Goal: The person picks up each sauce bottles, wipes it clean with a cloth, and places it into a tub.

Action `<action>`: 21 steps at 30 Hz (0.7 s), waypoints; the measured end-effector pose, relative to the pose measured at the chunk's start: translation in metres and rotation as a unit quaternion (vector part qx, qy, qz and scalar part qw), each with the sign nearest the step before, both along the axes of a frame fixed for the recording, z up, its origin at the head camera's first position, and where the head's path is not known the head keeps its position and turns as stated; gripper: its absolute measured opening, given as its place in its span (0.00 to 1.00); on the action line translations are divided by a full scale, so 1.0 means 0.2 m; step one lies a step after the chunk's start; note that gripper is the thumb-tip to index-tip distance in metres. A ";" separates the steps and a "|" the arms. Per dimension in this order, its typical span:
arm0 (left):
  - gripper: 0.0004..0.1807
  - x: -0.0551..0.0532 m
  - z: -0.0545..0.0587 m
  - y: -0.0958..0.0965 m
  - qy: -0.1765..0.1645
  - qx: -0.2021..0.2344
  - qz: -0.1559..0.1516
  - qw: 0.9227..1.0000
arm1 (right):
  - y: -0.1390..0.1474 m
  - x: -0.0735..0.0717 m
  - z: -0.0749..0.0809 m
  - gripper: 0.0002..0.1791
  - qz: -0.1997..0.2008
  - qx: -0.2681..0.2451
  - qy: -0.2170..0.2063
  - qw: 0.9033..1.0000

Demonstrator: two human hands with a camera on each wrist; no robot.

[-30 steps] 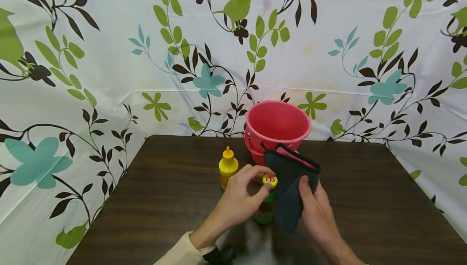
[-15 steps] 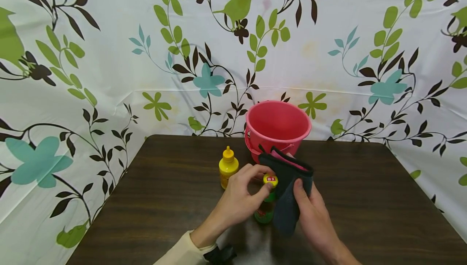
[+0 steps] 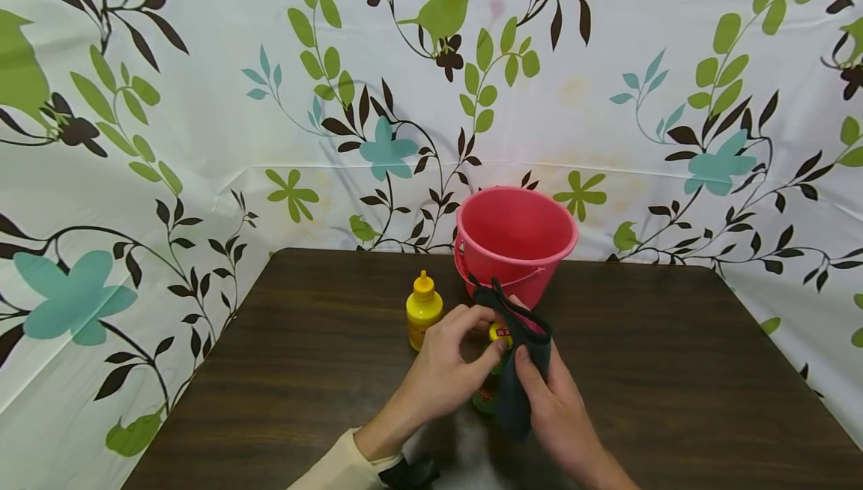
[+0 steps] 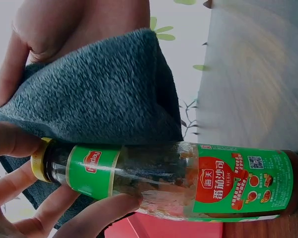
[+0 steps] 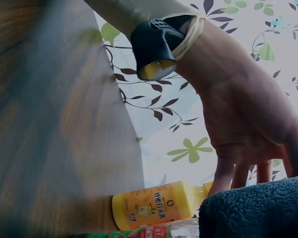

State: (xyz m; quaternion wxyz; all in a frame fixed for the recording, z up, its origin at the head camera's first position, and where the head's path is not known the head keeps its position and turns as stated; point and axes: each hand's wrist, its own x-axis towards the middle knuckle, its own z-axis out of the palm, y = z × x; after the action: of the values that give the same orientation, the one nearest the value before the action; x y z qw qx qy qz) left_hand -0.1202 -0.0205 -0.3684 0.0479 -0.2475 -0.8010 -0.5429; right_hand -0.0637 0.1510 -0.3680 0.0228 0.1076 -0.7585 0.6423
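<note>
A glass ketchup bottle (image 4: pixel 164 176) with a green label and a yellow cap (image 3: pixel 500 333) stands upright on the table. My left hand (image 3: pixel 448 359) holds it around the cap and neck with thumb and fingers. In my right hand (image 3: pixel 556 396) is a dark grey cleaning cloth (image 3: pixel 515 400), pink on its inner side, pinched between thumb and fingers. The cloth lies against the bottle's side and hides part of it in the head view. In the left wrist view the cloth covers the side of the bottle's neck and body.
Just behind my left hand stands a yellow squeeze bottle (image 3: pixel 423 313) with a pointed cap. A pink bucket (image 3: pixel 499 269) stands at the back of the dark wooden table (image 3: pixel 323 325). A patterned curtain (image 3: pixel 202 100) hangs behind the table.
My right hand has moved left with the cloth, which now overlaps more of the ketchup bottle and looks narrower. My left hand keeps its hold at the bottle's cap.
</note>
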 end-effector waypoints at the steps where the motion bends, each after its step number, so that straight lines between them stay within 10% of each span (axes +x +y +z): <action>1: 0.13 0.00 0.00 0.00 -0.003 0.002 -0.001 1.000 | -0.01 0.00 -0.01 0.28 0.004 -0.005 0.002 1.000; 21: 0.13 0.01 0.01 0.01 -0.017 0.008 -0.009 1.000 | -0.02 -0.03 -0.17 0.30 -0.004 -0.044 -0.088 0.995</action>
State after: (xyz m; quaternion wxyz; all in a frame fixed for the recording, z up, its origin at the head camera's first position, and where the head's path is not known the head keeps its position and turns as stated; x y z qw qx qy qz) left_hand -0.1173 -0.0183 -0.3671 0.0309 -0.2451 -0.7953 -0.5537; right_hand -0.0696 0.1479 -0.4024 -0.0366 0.0470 -0.7287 0.6822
